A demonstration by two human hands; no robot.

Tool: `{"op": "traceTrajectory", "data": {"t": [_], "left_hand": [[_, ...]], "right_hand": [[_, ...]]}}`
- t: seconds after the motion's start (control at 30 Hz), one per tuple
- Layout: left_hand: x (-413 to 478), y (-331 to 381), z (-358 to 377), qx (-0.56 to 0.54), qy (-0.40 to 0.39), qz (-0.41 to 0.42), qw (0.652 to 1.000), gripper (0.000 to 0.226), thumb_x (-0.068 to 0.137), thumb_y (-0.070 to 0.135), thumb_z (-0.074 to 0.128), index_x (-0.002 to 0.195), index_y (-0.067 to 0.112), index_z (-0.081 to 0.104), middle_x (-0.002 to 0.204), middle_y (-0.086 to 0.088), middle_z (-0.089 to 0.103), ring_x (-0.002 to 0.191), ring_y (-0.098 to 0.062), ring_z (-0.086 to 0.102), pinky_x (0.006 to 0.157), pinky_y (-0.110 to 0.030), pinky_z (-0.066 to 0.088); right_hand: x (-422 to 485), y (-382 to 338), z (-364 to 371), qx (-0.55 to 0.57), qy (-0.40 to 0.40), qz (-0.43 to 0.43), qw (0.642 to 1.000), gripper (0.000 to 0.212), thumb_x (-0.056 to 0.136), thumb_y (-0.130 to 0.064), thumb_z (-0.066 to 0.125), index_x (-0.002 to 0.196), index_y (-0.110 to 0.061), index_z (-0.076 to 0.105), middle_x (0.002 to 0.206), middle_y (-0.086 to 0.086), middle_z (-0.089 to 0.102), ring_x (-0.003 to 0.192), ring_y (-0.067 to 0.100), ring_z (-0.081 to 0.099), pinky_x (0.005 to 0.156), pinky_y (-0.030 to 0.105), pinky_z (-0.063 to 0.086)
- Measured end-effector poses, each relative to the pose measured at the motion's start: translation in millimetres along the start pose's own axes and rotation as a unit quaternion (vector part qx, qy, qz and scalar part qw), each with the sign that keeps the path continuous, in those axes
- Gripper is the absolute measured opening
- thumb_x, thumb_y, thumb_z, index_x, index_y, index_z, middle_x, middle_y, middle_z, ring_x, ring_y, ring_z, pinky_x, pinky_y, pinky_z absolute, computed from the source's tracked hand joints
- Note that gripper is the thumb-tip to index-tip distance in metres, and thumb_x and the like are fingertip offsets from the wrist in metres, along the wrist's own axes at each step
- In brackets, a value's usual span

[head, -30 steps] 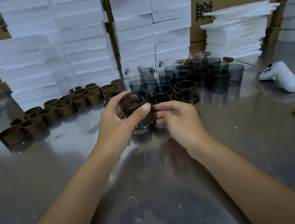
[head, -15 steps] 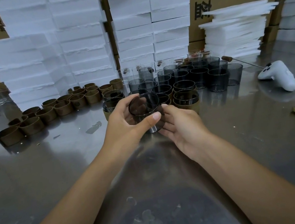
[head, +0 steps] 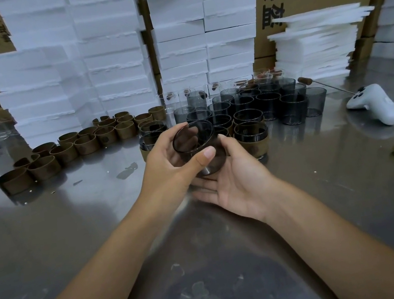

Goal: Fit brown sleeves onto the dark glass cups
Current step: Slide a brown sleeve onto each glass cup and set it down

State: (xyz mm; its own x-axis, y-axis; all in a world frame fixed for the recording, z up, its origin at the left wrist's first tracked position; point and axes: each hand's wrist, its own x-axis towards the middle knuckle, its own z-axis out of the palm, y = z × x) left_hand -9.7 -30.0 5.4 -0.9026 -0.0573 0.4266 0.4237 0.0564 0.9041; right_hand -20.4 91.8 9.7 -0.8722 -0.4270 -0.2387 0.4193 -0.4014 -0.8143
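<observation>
Bare cup in hand, and no sleeve on it! The left hand gripped the dark glass cup just above the steel table. Its thumb pressed across the near wall and its fingers curled round the far side, with the cup tipped mouth-first toward the camera. The right hand lay palm-up beneath it at five o'clock, fingers fairly straight and close together under the base, thumb resting against the cup's side. Neither hand held a sleeve. A few sleeved cups stood just behind at eleven and one o'clock, the finished ones, by the look of it. Farther back, at twelve to one, a crowd of bare cups waited. Loose brown sleeves trailed off toward nine and ten. Early going, I'd judge: most of the work lay ahead.
</observation>
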Motion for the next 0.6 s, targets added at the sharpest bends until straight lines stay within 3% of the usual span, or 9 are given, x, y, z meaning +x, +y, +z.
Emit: {"op": "traceTrajectory", "data": {"t": [0.13, 0.27, 0.33, 0.4, 0.53, 0.6], "left_hand": [[0.9, 1.9, -2.8, 0.027, -0.001, 0.009, 1.000, 0.069, 0.060, 0.031, 0.074, 0.124, 0.016, 0.055, 0.114, 0.008, 0.066, 0.105, -0.003, 0.063, 0.085, -0.016, 0.050], [1.5, 1.6, -5.4, 0.063, -0.004, 0.018, 0.998, 0.063, 0.059, 0.035, 0.075, 0.118, 0.028, 0.055, 0.112, 0.012, 0.066, 0.103, 0.000, 0.063, 0.078, -0.012, 0.050], [1.4, 1.2, -6.3, 0.086, -0.009, 0.026, 0.996, 0.059, 0.059, 0.037, 0.075, 0.114, 0.035, 0.053, 0.113, 0.013, 0.065, 0.105, 0.001, 0.062, 0.084, -0.015, 0.050], [1.0, 0.7, -6.5, 0.109, -0.016, 0.037, 0.993, 0.059, 0.060, 0.039, 0.075, 0.114, 0.036, 0.052, 0.115, 0.013, 0.064, 0.108, 0.002, 0.060, 0.092, -0.016, 0.048], [1.1, -1.1, -5.6, 0.131, -0.021, 0.048, 0.990, 0.063, 0.060, 0.041, 0.074, 0.119, 0.031, 0.052, 0.117, 0.013, 0.062, 0.110, 0.000, 0.059, 0.097, -0.021, 0.046], [1.2, -1.7, -5.1, 0.130, -0.022, 0.047, 0.990, 0.066, 0.060, 0.040, 0.075, 0.122, 0.027, 0.052, 0.117, 0.013, 0.063, 0.110, 0.001, 0.059, 0.098, -0.020, 0.046]], "right_hand": [[0.8, -0.7, -4.3, -0.036, 0.003, 0.017, 0.999, 0.064, 0.096, -0.060, 0.030, 0.108, -0.007, 0.064, 0.092, 0.014, 0.074, 0.092, 0.022, 0.070, 0.106, 0.043, 0.041], [0.0, -0.2, -9.5, -0.071, 0.012, 0.016, 0.997, 0.063, 0.095, -0.061, 0.033, 0.100, -0.006, 0.065, 0.088, 0.013, 0.075, 0.075, 0.017, 0.073, 0.080, 0.034, 0.052], [-0.3, 1.0, -10.1, -0.097, 0.035, -0.010, 0.995, 0.058, 0.096, -0.058, 0.035, 0.101, -0.009, 0.065, 0.086, 0.009, 0.076, 0.074, 0.015, 0.074, 0.072, 0.030, 0.051], [0.4, 1.7, -10.2, -0.129, 0.074, -0.052, 0.987, 0.048, 0.098, -0.051, 0.039, 0.103, -0.011, 0.065, 0.088, 0.006, 0.076, 0.074, 0.014, 0.074, 0.071, 0.029, 0.053], [2.2, -0.2, -9.0, -0.149, 0.133, -0.117, 0.973, 0.034, 0.099, -0.040, 0.048, 0.088, -0.014, 0.067, 0.086, 0.007, 0.076, 0.078, 0.017, 0.073, 0.084, 0.034, 0.056], [3.4, -0.5, -9.9, -0.138, 0.142, -0.139, 0.970, 0.032, 0.098, -0.036, 0.051, 0.082, -0.014, 0.068, 0.080, 0.005, 0.076, 0.076, 0.015, 0.073, 0.078, 0.029, 0.057]]}}
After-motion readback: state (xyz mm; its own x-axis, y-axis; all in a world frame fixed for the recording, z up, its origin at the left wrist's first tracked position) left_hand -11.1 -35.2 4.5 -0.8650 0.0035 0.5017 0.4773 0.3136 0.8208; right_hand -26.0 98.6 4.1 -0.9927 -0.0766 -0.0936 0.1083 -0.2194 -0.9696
